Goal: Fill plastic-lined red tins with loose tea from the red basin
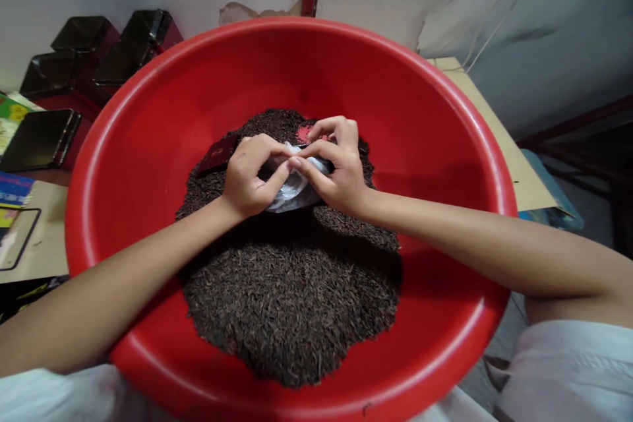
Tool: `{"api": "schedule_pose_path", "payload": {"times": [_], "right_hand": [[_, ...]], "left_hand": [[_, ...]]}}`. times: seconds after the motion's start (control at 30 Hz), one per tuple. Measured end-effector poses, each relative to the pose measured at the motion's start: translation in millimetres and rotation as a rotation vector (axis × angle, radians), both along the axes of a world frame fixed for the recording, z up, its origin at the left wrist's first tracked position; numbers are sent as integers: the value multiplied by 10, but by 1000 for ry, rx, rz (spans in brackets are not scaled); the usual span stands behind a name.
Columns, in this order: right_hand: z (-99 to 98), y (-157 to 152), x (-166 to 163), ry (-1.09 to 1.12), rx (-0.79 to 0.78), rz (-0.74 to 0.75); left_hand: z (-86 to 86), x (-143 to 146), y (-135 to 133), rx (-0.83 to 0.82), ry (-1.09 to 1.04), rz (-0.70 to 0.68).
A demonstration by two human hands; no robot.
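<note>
Both hands meet over the middle of a large red basin [445, 165], which holds a heap of dark dried tea leaves [291, 303]. Between them is a clear plastic bag [295, 192], its top gathered at my fingertips. My left hand [254, 175] pinches the bag from the left, thumb and forefinger together. From the right, my right hand [341, 165] pinches the same spot, its other fingers curled above. A dark red tin part [217, 155] lies on the leaves beside my left hand. What lies under the bag is mostly hidden.
Several dark-lidded red tins [42, 138] stand left of the basin, near colourful printed packaging [14, 191]. A cardboard sheet [499, 145] lies to the right. Behind the basin rises a wall [370, 0] with peeling paint.
</note>
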State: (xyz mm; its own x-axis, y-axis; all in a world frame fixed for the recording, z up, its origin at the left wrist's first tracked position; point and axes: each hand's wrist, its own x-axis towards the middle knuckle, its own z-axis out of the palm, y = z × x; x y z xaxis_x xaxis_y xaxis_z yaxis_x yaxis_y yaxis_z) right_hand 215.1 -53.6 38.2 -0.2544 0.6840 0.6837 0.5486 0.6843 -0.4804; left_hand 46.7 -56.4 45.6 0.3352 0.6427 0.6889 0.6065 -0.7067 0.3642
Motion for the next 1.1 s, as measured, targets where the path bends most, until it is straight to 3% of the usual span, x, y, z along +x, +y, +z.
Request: {"api": "schedule_pose_path", "payload": {"times": [0.13, 0.27, 0.33, 0.47, 0.57, 0.73, 1.0, 1.1], "right_hand": [[-37, 43, -3, -10, -106, -74], [-40, 194, 31, 37, -204, 38], [-28, 271, 57, 26, -224, 68], [-3, 323, 119, -112, -137, 37], [-12, 246, 161, -317, -44, 111], [-50, 72, 190, -579, -50, 154], [15, 312, 206, -503, -15, 213], [20, 379, 206, -418, -34, 198]], "left_hand": [[-12, -55, -23, 177, 40, 41], [-114, -93, -17, 260, 297, -130], [-172, -95, 11, 264, 383, -150], [-243, -119, 97, 177, 424, -144], [-262, -165, 167, 121, 412, -158], [-260, -199, 221, 157, 399, -178], [-127, -123, 184, -41, 197, -34], [-71, -111, 175, -113, 197, -87]]}}
